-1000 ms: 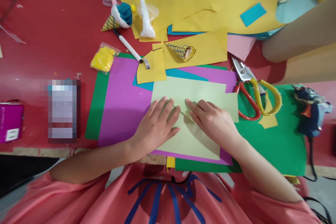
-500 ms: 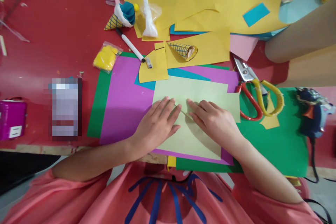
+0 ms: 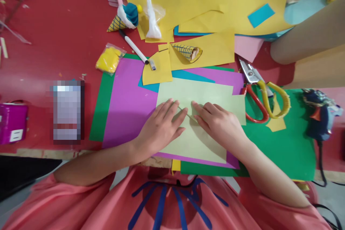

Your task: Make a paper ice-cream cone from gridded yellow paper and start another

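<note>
Head view: both hands lie on a pale green sheet (image 3: 199,93) in the middle of the table, close to the person's body. The left hand (image 3: 161,125) rests palm down on the sheet's left part, fingers straight and slightly spread, flat against the paper and pinching nothing. The right hand (image 3: 219,124) lies just beside it, fingers stretched toward the left and held close together, their tips pressing down a folded edge of the sheet — a thin crease line runs between the two hands. The fingertips of the two hands sit near each other, not quite touching.

The pale green sheet lies on a purple sheet (image 3: 129,104), which lies on a green sheet (image 3: 283,147) that reaches to the near table edge. A blue sheet (image 3: 185,76) peeks out at the pale sheet's top edge.

To the right, scissors (image 3: 258,93) with red and yellow handles rest partly on the green sheet; farther right lies a dark blue glue gun (image 3: 319,115). Beyond the hands, a small paper cone (image 3: 188,51) with a blue grid lies on yellow paper (image 3: 215,0), and a marker (image 3: 136,49) lies slanted beside it. A second cone (image 3: 121,19) with a blue and white top lies farther back — near a yellow bag (image 3: 109,59) on the red table (image 3: 54,25).
</note>
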The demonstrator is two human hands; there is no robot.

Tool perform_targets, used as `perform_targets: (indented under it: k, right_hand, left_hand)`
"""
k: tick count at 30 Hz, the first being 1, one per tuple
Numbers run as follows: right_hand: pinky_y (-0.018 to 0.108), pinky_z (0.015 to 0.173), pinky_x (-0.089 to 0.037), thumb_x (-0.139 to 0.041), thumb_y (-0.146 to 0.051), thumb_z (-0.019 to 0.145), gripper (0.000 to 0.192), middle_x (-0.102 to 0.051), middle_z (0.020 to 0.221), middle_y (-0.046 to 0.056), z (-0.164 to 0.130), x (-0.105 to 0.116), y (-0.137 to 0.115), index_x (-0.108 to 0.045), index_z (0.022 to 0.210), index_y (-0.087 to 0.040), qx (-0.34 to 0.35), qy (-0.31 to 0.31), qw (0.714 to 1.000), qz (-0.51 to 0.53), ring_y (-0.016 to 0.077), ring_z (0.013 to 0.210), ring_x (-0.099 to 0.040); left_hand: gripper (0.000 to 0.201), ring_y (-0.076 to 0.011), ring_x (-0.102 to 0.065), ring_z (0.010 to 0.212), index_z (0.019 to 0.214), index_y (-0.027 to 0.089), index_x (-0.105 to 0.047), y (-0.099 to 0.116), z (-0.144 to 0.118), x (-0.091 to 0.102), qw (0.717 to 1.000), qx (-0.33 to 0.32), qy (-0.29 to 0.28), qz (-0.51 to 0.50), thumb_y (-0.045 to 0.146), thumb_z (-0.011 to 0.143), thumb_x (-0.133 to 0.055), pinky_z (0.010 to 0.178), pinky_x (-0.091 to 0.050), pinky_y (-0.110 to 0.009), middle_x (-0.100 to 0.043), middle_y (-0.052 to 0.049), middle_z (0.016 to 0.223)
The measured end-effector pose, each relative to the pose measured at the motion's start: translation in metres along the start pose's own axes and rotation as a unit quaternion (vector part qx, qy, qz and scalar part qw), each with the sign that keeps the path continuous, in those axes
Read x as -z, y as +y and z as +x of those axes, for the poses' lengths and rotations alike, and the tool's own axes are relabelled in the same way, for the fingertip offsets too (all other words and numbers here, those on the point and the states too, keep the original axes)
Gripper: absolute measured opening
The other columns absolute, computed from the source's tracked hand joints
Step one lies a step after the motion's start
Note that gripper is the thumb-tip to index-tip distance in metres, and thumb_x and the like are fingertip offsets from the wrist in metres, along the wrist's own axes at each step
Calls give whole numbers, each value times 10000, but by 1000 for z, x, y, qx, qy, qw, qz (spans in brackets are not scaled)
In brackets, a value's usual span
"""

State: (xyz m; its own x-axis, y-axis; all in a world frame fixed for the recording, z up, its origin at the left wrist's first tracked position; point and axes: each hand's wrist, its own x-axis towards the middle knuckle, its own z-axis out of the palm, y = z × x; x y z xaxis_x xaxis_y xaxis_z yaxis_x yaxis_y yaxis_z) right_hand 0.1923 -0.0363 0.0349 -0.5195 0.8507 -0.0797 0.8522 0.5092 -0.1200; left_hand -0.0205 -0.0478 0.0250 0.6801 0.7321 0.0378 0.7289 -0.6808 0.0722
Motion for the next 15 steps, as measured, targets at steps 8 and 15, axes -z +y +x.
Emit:
perform_targets:
  k: [8,15]
  right_hand:
    - [303,551,-369,-422,-326,991,400,-657,876,45,0,1,0,-554,1333,-167,-6,-16,1000,8,173,771,-611]
    - [302,563,-381,-426,-324,988,396,-661,891,45,0,1,0,-559,1327,-168,-8,-20,1000,12,175,785,-614]
  left_hand:
    - [429,-369,-497,1293,1349,171,-519,0,0,2,1000,0,-9,4,330,952,-483,1046,-458,-488,-527,-205,1346]
    - [449,-370,-468,1318,1364,157,-498,0,0,2,1000,-2,-19,-6,321,946,-497,1052,-458,-475,-524,-198,1347]
